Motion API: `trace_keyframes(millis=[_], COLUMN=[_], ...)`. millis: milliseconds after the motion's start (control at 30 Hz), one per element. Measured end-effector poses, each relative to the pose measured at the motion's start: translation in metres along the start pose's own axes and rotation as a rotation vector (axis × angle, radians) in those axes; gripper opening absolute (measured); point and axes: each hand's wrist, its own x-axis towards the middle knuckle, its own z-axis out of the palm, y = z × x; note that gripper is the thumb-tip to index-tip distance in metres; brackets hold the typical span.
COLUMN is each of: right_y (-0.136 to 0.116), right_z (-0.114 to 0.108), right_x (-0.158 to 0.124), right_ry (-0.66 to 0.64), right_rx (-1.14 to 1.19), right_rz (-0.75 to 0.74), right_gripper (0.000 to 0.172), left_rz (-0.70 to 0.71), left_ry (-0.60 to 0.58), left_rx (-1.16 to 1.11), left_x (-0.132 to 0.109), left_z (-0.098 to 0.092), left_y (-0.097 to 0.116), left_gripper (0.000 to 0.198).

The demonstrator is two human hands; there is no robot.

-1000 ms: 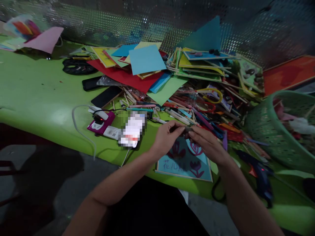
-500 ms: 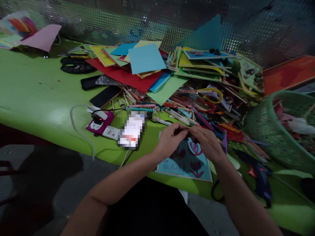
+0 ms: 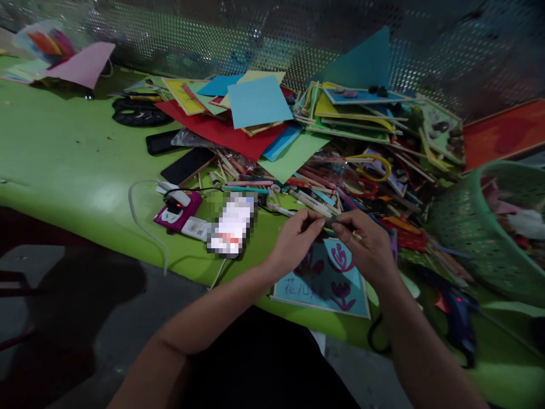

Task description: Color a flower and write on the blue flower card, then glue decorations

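My left hand and my right hand meet above the top of a blue card. Thumbs and fingers of both are pinched on a small dark piece between them, too small to name. Purple tulips and writing are drawn on the card, which has thin sticks along its edges and lies at the table's front edge. My hands and their shadow cover its upper part. Left of the card, a lit phone lies beside a purple power strip.
A dark glue gun with a red light lies at the right, below a green basket. Behind my hands are heaped pens, sticks and coloured papers. Two black phones lie left of the heap.
My fingertips have moved slightly apart, and the small dark piece between them now shows more. The whole view has shifted a little, with things sitting slightly further right.
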Motion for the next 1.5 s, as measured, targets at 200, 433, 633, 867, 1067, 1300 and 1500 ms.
trace_keyframes(millis=[200, 433, 633, 867, 1067, 1300, 1500], right_y=[-0.003, -0.003, -0.008, -0.002, -0.002, -0.001, -0.007], right_z=[0.000, 0.003, 0.003, 0.004, 0.001, 0.003, 0.005], right_x=[-0.003, -0.006, -0.006, -0.005, 0.000, 0.000, -0.001], right_ry=[-0.024, -0.144, -0.153, -0.079, -0.001, -0.008, -0.082], right_rx=[-0.035, 0.038, 0.166, 0.306, 0.180, -0.015, -0.174], right_rz=[-0.059, -0.027, 0.039, 0.143, 0.048, -0.033, -0.010], right_gripper=[0.015, 0.017, 0.024, 0.024, 0.022, 0.023, 0.039], left_rz=[0.113, 0.207, 0.160, 0.072, 0.100, 0.080, 0.011], left_ry=[-0.046, -0.016, 0.070, 0.128, 0.140, -0.036, -0.018], left_rx=[0.363, 0.464, 0.396, 0.183, 0.001, 0.034, -0.039], left_x=[-0.007, -0.008, -0.007, -0.001, 0.003, 0.003, 0.002], left_z=[-0.002, -0.002, -0.002, -0.006, -0.006, -0.006, -0.003], left_y=[0.006, 0.004, 0.006, 0.008, 0.006, 0.007, 0.002], left_gripper=[0.030, 0.033, 0.040, 0.039, 0.017, 0.024, 0.024])
